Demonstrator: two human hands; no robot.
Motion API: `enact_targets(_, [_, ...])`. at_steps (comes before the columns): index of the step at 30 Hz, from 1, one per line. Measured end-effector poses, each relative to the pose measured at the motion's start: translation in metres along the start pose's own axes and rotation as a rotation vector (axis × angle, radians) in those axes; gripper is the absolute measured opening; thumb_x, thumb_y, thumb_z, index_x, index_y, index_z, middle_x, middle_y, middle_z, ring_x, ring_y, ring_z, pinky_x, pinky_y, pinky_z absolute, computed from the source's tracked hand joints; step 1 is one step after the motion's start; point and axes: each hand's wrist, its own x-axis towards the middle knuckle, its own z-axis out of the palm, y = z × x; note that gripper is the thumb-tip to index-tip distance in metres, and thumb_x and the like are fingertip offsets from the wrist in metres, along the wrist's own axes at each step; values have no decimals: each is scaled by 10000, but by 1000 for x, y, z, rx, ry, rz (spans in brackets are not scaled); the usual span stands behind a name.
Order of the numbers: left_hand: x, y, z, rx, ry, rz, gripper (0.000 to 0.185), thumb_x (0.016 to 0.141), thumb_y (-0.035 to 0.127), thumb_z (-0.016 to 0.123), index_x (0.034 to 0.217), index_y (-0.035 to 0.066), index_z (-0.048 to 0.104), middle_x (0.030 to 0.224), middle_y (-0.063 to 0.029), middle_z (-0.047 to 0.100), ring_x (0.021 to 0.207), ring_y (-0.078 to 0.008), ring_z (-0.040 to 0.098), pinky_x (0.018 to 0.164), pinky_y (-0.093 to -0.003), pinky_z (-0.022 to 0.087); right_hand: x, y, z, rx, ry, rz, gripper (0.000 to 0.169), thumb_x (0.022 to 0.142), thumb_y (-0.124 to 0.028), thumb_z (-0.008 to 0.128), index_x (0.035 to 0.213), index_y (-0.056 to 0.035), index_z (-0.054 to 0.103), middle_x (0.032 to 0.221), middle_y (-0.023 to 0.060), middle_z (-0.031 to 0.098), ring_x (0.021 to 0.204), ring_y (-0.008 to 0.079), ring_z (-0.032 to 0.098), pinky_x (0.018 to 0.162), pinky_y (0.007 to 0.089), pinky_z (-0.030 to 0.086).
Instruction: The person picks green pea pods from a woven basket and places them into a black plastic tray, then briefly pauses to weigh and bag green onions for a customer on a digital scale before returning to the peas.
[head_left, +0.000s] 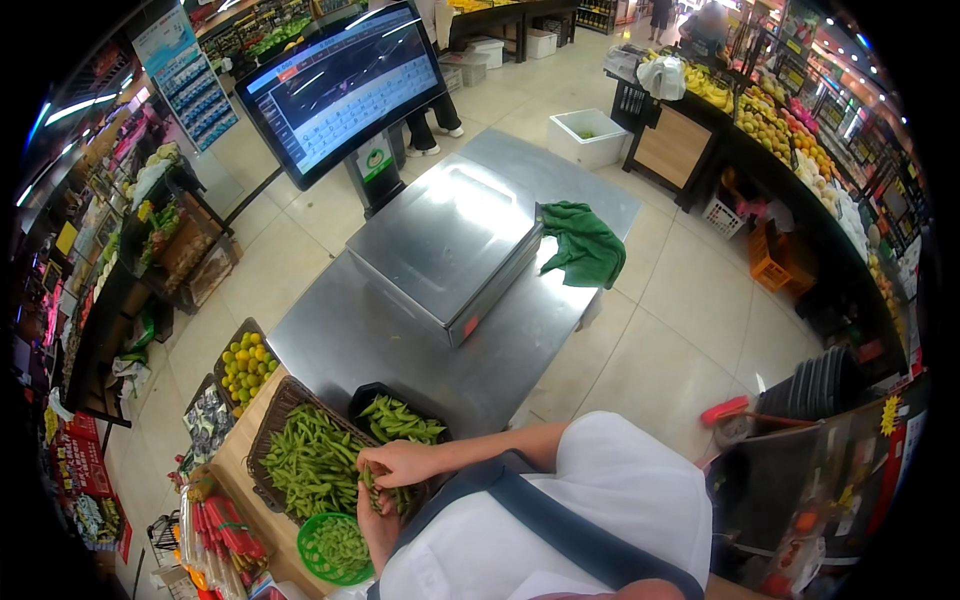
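Note:
Both my hands meet at the right edge of a brown woven basket heaped with green bean pods. My right hand pinches a green pod with thumb and forefinger. Just below it, my left hand has curled fingers around one or more pods. A black container with more pods stands beyond my right hand, on the steel table's near end. Beside my left hand is a green plastic basket of shelled beans.
A steel table bears a metal weighing platform, with a touchscreen behind it. A green cloth hangs over the right edge. Small citrus fruits and wrapped red produce lie left. People stand farther off.

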Motion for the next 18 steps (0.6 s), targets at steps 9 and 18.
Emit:
enact_targets(9, [0,6,-1,-48,107,90,203,883,238,521,963,54,493,763,-11,484,597,-69,398,449,-184,322,4,23,5,-242,81,-164,179,809,-197,526,773,-26,563,687,135,567,658,309,547,566,413,397])
enact_targets(18, [3,2,3,208,69,187,160,898,183,483,933,30,513,722,7,469,574,-58,382,470,-176,291,-3,31,16,-136,-140,11,261,850,-243,449,770,-19,555,708,162,574,675,322,552,612,400,418])
